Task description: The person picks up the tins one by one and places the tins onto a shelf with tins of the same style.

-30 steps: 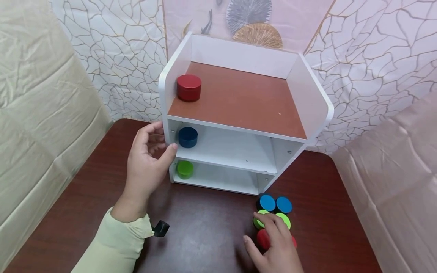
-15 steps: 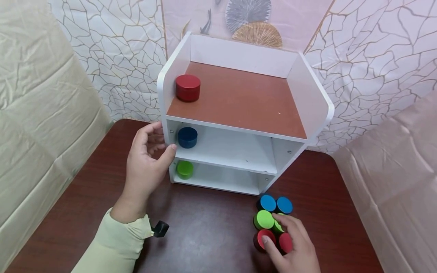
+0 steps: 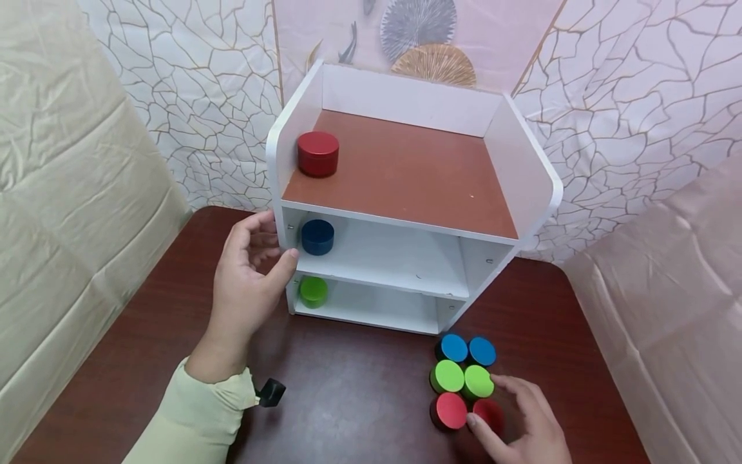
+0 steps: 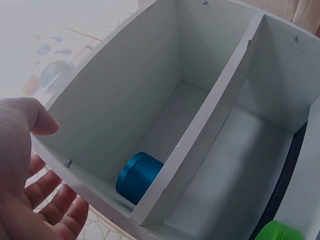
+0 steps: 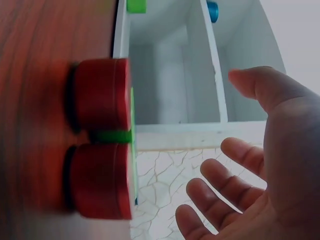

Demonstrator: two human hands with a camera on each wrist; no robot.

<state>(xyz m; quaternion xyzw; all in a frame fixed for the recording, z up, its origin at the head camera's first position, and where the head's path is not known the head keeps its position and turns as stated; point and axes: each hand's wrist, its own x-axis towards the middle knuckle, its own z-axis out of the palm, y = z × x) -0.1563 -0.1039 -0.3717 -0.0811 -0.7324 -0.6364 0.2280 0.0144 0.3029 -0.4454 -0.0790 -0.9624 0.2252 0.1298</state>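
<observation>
A small white shelf unit (image 3: 377, 222) with a brown top stands on the table. My left hand (image 3: 246, 274) holds its left side panel, thumb at the front edge, fingers on the outer side; the left wrist view shows this hand (image 4: 35, 170) too. A red round tin (image 3: 317, 154) sits on top, a blue one (image 4: 140, 176) on the middle shelf and a green one (image 3: 313, 292) at the bottom. My right hand (image 3: 530, 425) hovers with spread, relaxed fingers beside two red tins (image 5: 102, 95), partly covering the right one (image 3: 489, 412) in the head view.
Two blue tins (image 3: 452, 348) and two green tins (image 3: 447, 376) stand in rows behind the red pair, right of the shelf's front. Dark wooden table (image 3: 348, 393) lies before the unit. Patterned cloth (image 3: 214, 96) hangs behind, with plain cloth at both sides.
My right hand has moved right, from over the green and red tins to their right side, uncovering most of them. My left hand has stayed at the shelf's side.
</observation>
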